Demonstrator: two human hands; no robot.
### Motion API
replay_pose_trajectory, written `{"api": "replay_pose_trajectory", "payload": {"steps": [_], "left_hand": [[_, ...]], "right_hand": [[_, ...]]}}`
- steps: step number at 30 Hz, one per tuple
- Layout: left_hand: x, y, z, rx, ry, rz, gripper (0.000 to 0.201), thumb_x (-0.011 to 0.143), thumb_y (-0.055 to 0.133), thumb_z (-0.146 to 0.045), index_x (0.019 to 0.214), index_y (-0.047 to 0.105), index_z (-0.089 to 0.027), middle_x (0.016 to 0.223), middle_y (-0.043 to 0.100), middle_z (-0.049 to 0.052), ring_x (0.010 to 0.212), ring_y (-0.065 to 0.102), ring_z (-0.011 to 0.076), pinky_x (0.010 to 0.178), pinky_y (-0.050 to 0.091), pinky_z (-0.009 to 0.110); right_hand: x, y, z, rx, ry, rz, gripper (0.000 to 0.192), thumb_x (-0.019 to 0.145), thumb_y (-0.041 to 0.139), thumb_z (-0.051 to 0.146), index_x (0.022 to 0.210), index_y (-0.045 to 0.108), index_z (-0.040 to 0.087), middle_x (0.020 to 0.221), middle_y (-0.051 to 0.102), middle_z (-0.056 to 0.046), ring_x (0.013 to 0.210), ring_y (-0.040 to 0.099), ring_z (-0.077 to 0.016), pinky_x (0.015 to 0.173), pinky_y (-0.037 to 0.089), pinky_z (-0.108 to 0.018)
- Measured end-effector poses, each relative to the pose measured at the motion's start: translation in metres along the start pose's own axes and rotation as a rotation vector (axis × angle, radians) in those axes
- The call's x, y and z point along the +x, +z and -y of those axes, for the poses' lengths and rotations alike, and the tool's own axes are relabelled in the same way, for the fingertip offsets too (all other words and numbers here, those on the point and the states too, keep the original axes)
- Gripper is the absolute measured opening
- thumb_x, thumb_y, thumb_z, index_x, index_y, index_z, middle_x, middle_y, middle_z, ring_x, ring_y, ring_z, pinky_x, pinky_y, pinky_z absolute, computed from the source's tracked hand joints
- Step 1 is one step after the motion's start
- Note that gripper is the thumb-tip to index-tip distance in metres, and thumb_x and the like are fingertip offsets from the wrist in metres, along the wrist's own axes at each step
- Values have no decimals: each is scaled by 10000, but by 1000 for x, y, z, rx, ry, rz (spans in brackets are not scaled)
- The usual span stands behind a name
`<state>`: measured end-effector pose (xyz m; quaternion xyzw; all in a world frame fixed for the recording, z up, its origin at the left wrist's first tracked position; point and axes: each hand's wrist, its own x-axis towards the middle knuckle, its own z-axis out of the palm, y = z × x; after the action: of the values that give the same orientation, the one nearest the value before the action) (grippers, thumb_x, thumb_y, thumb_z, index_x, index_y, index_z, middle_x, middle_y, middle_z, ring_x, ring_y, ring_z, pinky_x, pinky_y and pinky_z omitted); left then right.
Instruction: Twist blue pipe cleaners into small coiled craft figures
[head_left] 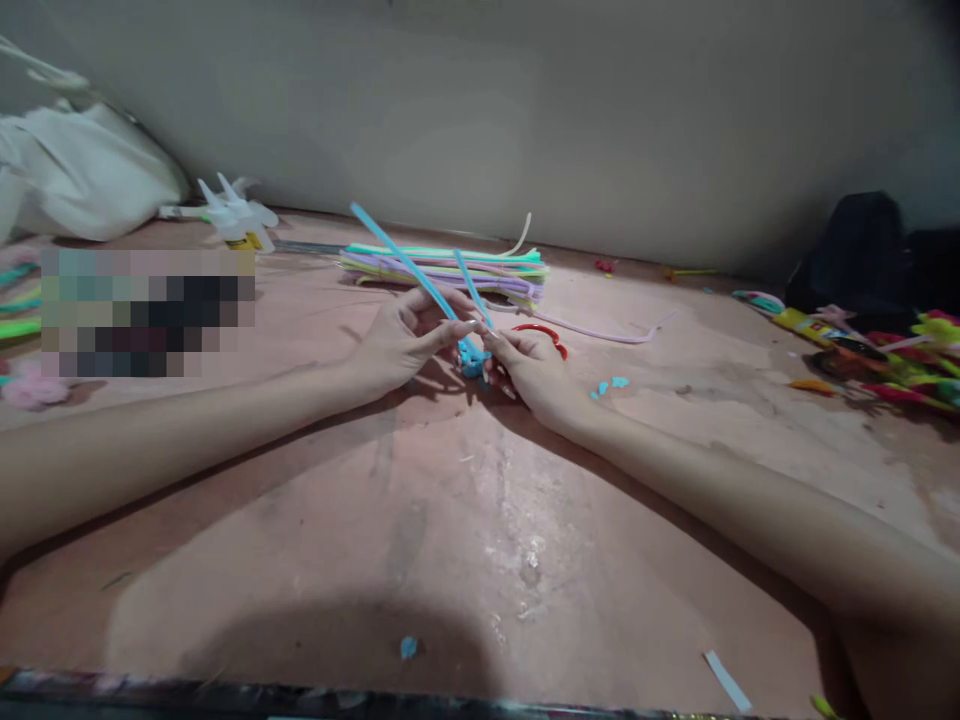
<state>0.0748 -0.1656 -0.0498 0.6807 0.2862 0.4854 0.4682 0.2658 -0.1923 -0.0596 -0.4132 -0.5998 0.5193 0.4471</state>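
A: Centre of the frame: what do the two hands hold?

B: The left hand (405, 340) and the right hand (529, 368) meet just above the middle of the pinkish table (465, 540). Both are closed in a pinch on a blue pipe cleaner (420, 275), whose two free ends rise toward the upper left, one long, one shorter. Between the fingertips sits a small blue twisted bundle (472, 360) of the same material, touching both hands.

A: And behind the hands?

B: A flat stack of pastel pipe cleaners (450, 268), green, purple and yellow, lies just beyond them in the upper centre. A single pale pink strand (607, 335) trails from it toward the right. A red loop (551, 335) shows just behind the right hand; what it belongs to cannot be told.

A: The margins?

B: Small blue offcuts (609, 385) lie just right of the right wrist, and another blue scrap (408, 647) near the lower edge. A white cloth bag (82, 170) fills the upper left, with a white glue gun (236, 215) beside it. At the right edge lies a heap of bright craft pieces (892, 365) in front of a dark bag (862, 250).
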Motion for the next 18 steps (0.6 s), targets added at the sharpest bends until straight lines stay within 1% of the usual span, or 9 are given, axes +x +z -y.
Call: {"api": "replay_pose_trajectory", "payload": {"steps": [3,5,7,9,11,14,16,18], "left_hand": [[-2,0,3,45,-54,74,629,835,794,-795,1035,683,-209,837,770,10,641,746,156,548,608,230],[-2,0,3,53,-66,113,611,886,741,-795,1060,682,-213,855,770,14,660,757,164,542,608,230],[-2,1,2,48,-81,149,579,904,737,-775,1014,670,-211,819,743,-1,627,726,142,535,593,218],[-1,1,0,39,-105,174,560,909,746,-756,933,652,-204,751,696,-17,580,673,116,513,558,200],[0,1,-1,50,-107,172,531,931,746,-718,899,649,-197,752,691,-14,600,665,112,525,545,194],[-2,1,-2,84,-35,118,502,945,756,-678,884,661,-189,785,714,0,644,677,113,559,552,195],[-3,1,-2,91,-20,81,508,934,769,-682,868,650,-193,743,701,-6,603,661,111,518,531,197],[-4,0,-2,93,-37,41,512,916,792,-683,852,619,-205,664,658,-26,523,620,109,448,478,203]], "right_hand": [[-4,1,2,-227,-91,14,562,1099,570,528,648,516,197,571,483,39,513,390,-82,513,264,-268],[-6,1,2,-334,-133,23,528,1104,559,492,668,501,200,587,454,42,547,387,-91,540,252,-280],[-8,1,2,-385,-177,55,486,1107,547,462,700,507,200,618,446,40,577,394,-99,563,258,-284],[-10,1,2,-371,-234,88,477,1116,525,471,723,525,200,639,465,33,602,423,-106,583,289,-283],[-12,0,3,-297,-271,105,488,1126,500,513,750,536,205,643,485,29,608,446,-112,591,323,-279],[-16,1,5,-199,-244,141,529,1141,429,599,818,576,207,619,474,37,574,450,-117,567,344,-275],[-19,3,7,-195,-235,173,545,1138,414,636,858,598,206,632,485,33,582,465,-120,552,347,-267],[-21,5,8,-215,-235,191,535,1132,436,643,873,603,205,671,518,22,613,485,-116,543,344,-254]]}}
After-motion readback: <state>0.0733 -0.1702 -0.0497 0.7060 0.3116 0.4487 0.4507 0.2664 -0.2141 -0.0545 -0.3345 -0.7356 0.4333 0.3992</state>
